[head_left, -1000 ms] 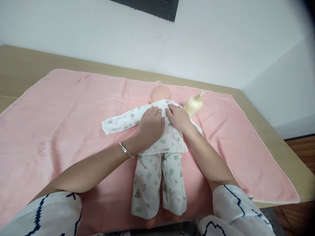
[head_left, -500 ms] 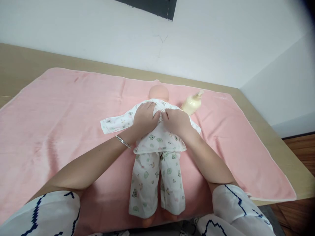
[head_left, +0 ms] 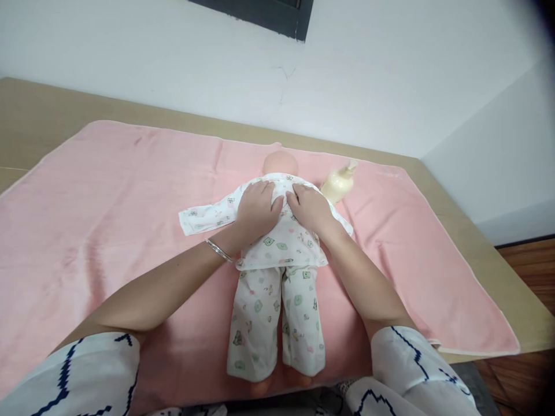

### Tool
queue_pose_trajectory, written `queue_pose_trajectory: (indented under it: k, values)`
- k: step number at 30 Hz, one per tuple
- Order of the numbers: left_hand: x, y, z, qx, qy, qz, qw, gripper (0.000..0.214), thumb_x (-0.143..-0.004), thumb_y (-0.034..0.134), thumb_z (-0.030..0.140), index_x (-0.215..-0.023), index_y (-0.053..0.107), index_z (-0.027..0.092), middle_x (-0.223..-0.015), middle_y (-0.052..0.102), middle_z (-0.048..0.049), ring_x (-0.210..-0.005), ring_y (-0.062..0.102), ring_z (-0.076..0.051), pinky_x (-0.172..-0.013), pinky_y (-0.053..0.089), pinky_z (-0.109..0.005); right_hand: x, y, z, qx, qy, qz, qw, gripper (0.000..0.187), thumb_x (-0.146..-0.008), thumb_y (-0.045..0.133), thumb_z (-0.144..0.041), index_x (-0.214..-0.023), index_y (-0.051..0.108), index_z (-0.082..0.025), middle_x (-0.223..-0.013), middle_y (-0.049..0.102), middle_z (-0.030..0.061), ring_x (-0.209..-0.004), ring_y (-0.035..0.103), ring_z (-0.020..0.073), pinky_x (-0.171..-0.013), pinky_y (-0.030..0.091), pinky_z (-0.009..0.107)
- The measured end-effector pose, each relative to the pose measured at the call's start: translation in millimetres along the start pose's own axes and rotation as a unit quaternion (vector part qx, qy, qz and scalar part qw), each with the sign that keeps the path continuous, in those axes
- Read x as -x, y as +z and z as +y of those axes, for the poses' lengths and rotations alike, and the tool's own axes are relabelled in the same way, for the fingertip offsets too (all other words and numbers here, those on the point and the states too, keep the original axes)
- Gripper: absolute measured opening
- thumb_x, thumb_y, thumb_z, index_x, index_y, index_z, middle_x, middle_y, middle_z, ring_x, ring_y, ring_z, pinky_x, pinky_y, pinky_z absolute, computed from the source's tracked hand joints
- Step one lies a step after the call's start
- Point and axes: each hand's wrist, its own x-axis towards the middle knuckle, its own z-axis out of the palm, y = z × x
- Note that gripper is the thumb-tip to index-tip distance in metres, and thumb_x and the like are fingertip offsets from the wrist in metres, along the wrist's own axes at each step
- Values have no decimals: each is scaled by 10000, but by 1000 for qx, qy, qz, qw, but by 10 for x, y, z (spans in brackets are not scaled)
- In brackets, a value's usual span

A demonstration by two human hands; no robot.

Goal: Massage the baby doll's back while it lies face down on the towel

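Observation:
A baby doll (head_left: 280,164) lies stretched out with its head away from me. It wears a white long-sleeved top (head_left: 277,248) and matching trousers (head_left: 256,323) printed with small green and pink figures. My left hand (head_left: 259,209) rests flat on the left of the upper top, fingers extended and thumb toward the middle. On the other side, my right hand (head_left: 310,207) lies on the top with its fingers spread, thumb a short gap from the left one. Which way the doll faces I cannot tell. A silver bracelet (head_left: 218,249) circles my left wrist.
Under the doll a pink blanket (head_left: 143,173) covers much of the wooden table (head_left: 459,231). A cream-coloured bottle (head_left: 338,184), seemingly with a pump top, is close to the doll's right-hand shoulder in view. Behind stands a white wall (head_left: 173,58).
My right hand has loosened from a bunched hold at the middle of the top and now lies with fingers outstretched. The cloth there looks flatter. My left hand has barely moved.

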Motion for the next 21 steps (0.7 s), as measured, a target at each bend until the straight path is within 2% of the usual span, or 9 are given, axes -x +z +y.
queue_pose_trajectory:
  k: [4, 7, 11, 15, 18, 21]
  values:
    - [158, -104, 204, -42, 9, -26, 999, 547, -1004, 367, 369, -1371, 515, -8, -1417, 560, -264, -1361, 493, -387, -1141, 387, -550, -38, 15, 49, -15, -19, 0, 1000, 390, -1036, 305, -337, -1137, 615, -123, -1175, 712, 153, -1107, 635, 281, -941, 435, 359]
    - [206, -163, 281, -45, 22, -26, 998, 525, -1021, 339, 378, -1349, 537, 20, -1432, 555, -251, -1381, 485, -373, -1147, 389, -545, -51, 35, 51, -19, -18, -5, 1000, 396, -1029, 306, -307, -1178, 615, -108, -1195, 707, 161, -1122, 633, 278, -964, 437, 363]
    - [50, -144, 127, -19, 38, -31, 999, 479, -1039, 248, 322, -1199, 630, 82, -1286, 665, -193, -1287, 570, -313, -1114, 443, -502, 30, 78, -85, 5, 9, 23, 1000, 429, -1006, 297, -225, -1261, 604, -69, -1287, 672, 194, -1242, 588, 300, -1091, 384, 412]
    - [-112, -96, -56, -27, 45, -45, 998, 434, -1022, 274, 272, -1143, 646, 84, -1219, 688, -184, -1250, 592, -296, -1127, 442, -483, 243, 97, -324, 37, 5, 49, 998, 486, -1011, 282, -235, -1328, 571, -5, -1310, 657, 235, -1294, 567, 329, -1134, 374, 440]
    - [-86, -97, -44, -36, 56, -53, 996, 441, -1011, 274, 241, -1159, 635, 36, -1228, 675, -233, -1273, 581, -332, -1143, 414, -531, 339, 74, -416, 35, -10, 54, 998, 504, -1018, 258, -231, -1362, 555, -11, -1364, 633, 225, -1349, 535, 319, -1157, 367, 431]
    - [42, -119, 70, -39, 45, -24, 998, 452, -1002, 294, 229, -1268, 587, 10, -1307, 640, -258, -1322, 556, -346, -1138, 419, -548, 278, 54, -363, 5, 13, 36, 999, 487, -1019, 265, -236, -1349, 573, -53, -1394, 624, 191, -1367, 528, 306, -1150, 384, 426]
